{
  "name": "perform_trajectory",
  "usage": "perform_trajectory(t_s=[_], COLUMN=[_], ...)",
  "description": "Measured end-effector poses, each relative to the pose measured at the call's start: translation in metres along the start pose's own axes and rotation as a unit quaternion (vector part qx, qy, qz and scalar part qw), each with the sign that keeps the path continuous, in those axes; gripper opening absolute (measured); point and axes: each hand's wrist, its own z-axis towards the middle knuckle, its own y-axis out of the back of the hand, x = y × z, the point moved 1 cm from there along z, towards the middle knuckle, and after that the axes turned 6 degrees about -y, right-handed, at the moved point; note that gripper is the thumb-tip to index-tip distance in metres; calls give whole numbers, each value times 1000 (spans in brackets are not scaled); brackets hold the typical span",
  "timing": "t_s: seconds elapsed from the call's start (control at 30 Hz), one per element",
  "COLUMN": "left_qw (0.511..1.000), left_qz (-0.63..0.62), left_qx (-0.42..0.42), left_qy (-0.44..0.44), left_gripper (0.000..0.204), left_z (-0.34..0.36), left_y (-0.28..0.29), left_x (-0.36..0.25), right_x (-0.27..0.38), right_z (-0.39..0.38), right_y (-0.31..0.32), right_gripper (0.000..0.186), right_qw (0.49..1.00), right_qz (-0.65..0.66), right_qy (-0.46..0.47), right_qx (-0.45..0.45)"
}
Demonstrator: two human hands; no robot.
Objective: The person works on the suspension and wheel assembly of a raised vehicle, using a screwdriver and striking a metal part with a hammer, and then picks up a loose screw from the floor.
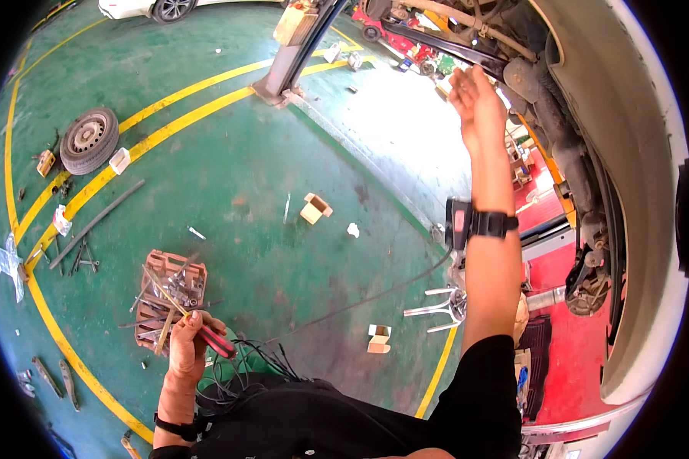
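My left hand (pixel 187 348) is closed around a screwdriver with a red and black handle (pixel 219 343). The screwdriver's long shaft (pixel 167 293) points up and left, over an orange-brown crate (pixel 199 279) of metal tools and sockets on the floor. My right hand (pixel 478 107) is raised at the car's underside, its fingers apart and loosely bent, with nothing seen in them. It is nearest to a black suspension arm (pixel 467 52); whether the fingertips touch it I cannot tell. Rusty axle and drive parts (pixel 540 92) hang just right of that hand.
The raised car's pale body panel (pixel 628 153) fills the right side. A lift post (pixel 287 69) stands ahead. On the green floor lie a wheel (pixel 89 141), a long bar (pixel 99 222), an opened small carton (pixel 315 208), another carton (pixel 379 339) and a silver metal stand (pixel 440 308).
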Motion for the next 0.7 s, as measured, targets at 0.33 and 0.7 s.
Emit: perform_trajectory(t_s=[0.33,0.7], left_qw=[997,996], left_qz=[1,-35], left_qx=[-69,-70], left_qy=[-42,-48], left_gripper=[32,32], left_z=[27,73], left_y=[5,15], left_x=[-10,-50], right_x=[22,21], right_z=[90,87], right_y=[-30,-36], right_gripper=[28,39], right_qw=[966,964], right_qz=[225,240], right_qy=[102,115], right_qx=[79,-3])
